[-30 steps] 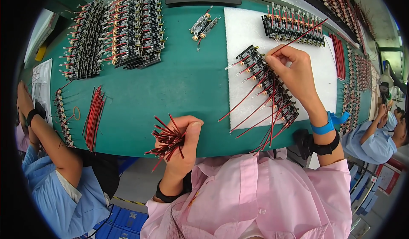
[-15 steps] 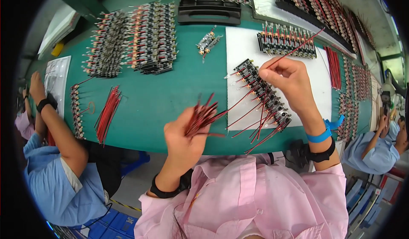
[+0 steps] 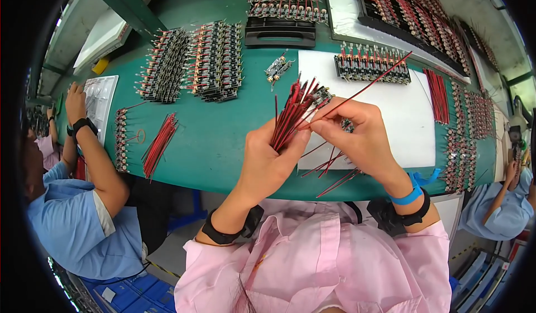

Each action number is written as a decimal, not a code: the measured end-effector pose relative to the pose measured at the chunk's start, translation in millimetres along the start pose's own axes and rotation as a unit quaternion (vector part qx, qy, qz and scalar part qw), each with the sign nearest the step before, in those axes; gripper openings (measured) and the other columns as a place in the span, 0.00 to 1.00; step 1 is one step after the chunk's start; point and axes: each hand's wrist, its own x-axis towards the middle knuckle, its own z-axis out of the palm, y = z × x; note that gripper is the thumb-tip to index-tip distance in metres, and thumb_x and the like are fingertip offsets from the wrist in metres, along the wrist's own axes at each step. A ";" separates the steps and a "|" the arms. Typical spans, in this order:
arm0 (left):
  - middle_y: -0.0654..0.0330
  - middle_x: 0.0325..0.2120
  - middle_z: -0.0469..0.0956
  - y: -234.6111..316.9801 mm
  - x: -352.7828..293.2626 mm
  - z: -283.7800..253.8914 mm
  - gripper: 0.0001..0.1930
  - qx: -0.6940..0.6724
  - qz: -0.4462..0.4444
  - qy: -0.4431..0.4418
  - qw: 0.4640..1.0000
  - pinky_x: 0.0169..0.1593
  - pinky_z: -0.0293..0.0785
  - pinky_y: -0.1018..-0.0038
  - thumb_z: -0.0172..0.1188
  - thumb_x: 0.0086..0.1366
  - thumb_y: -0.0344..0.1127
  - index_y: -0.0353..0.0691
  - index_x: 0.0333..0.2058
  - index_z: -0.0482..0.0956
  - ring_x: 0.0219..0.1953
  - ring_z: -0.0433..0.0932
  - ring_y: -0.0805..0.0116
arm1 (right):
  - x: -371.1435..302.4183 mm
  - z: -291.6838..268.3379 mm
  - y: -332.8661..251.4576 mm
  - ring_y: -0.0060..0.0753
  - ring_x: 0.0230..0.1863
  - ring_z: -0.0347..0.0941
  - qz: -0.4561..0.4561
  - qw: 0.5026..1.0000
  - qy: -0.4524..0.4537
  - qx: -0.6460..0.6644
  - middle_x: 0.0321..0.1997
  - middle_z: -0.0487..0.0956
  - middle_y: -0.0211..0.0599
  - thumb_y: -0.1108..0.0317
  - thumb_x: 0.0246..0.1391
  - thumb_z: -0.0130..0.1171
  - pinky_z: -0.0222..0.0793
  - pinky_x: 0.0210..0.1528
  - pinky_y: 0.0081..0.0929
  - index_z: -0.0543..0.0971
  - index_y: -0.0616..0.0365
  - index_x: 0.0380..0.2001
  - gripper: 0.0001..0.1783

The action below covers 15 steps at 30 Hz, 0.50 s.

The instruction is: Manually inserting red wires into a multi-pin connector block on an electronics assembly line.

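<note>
A bundle of red and black wires [image 3: 291, 115] fans upward out of my left hand [image 3: 268, 159], whose fingers are wrapped round its lower part. Close beside it, my right hand [image 3: 360, 140] pinches a single red wire [image 3: 375, 82] between thumb and fingertips; its long end slants up to the right. My two hands nearly meet at the bundle. Behind them, a strip of small circuit boards [image 3: 347, 125] lies on the white pad [image 3: 410, 137], mostly hidden, with loose wires [image 3: 329, 162] trailing toward the near edge.
Another board strip [image 3: 373, 67] sits farther back on the pad. Stacked board strips [image 3: 215, 62] stand left, near small loose parts [image 3: 278, 68]. Wire bundles lie left [image 3: 160, 145] and right [image 3: 436, 96]. A black tray [image 3: 281, 32] is behind. A blue-sleeved co-worker [image 3: 89, 212] sits left.
My left hand has moved up and right with the wire bundle. My right hand has come down toward it, still pinching the red wire, so both hands now cover much of the board strip.
</note>
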 end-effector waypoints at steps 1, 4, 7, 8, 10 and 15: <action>0.74 0.11 0.63 -1.5 -0.8 -1.1 0.05 0.008 0.004 -0.002 1.000 0.17 0.49 0.86 0.53 0.51 0.27 0.33 0.28 0.73 0.14 0.57 0.88 | -0.8 0.2 -0.4 0.12 0.17 0.58 0.000 1.000 0.001 0.002 0.15 0.69 0.27 0.76 0.38 0.55 0.53 0.17 0.13 0.74 0.66 0.20 0.03; 0.73 0.11 0.63 -2.8 -3.7 -3.1 0.06 0.026 0.010 -0.006 1.000 0.16 0.50 0.85 0.52 0.52 0.26 0.34 0.30 0.73 0.13 0.56 0.86 | -2.9 1.6 -1.1 0.12 0.16 0.57 -0.016 0.999 -0.006 -0.030 0.14 0.68 0.26 0.76 0.38 0.55 0.53 0.17 0.13 0.74 0.66 0.19 0.03; 0.74 0.11 0.62 -0.3 -4.7 -0.5 0.02 -0.004 0.001 -0.005 1.000 0.17 0.47 0.88 0.52 0.51 0.25 0.32 0.25 0.70 0.13 0.55 0.89 | -3.9 1.8 0.3 0.12 0.16 0.57 -0.004 1.000 -0.004 -0.003 0.13 0.68 0.26 0.76 0.38 0.55 0.54 0.17 0.13 0.74 0.65 0.18 0.03; 0.74 0.11 0.62 0.2 -5.2 0.1 0.02 -0.003 0.000 -0.007 1.000 0.17 0.47 0.88 0.52 0.51 0.25 0.32 0.25 0.70 0.13 0.55 0.89 | -4.1 1.7 0.5 0.12 0.16 0.57 0.002 1.000 -0.005 0.009 0.13 0.68 0.25 0.76 0.38 0.55 0.54 0.17 0.13 0.73 0.65 0.18 0.03; 0.74 0.11 0.62 1.1 -6.9 0.9 0.02 0.010 0.028 -0.002 1.000 0.17 0.47 0.88 0.51 0.51 0.24 0.32 0.25 0.70 0.13 0.55 0.89 | -3.7 0.9 0.6 0.12 0.16 0.57 0.022 0.999 -0.013 0.028 0.13 0.68 0.26 0.75 0.38 0.55 0.54 0.17 0.13 0.73 0.66 0.17 0.04; 0.73 0.11 0.61 -0.7 -10.0 -4.1 0.02 0.031 0.047 -0.018 0.998 0.17 0.47 0.87 0.50 0.51 0.23 0.32 0.25 0.70 0.13 0.55 0.88 | -3.9 0.4 1.5 0.13 0.16 0.58 0.064 0.995 -0.026 0.069 0.13 0.68 0.26 0.75 0.38 0.55 0.55 0.17 0.13 0.73 0.66 0.17 0.04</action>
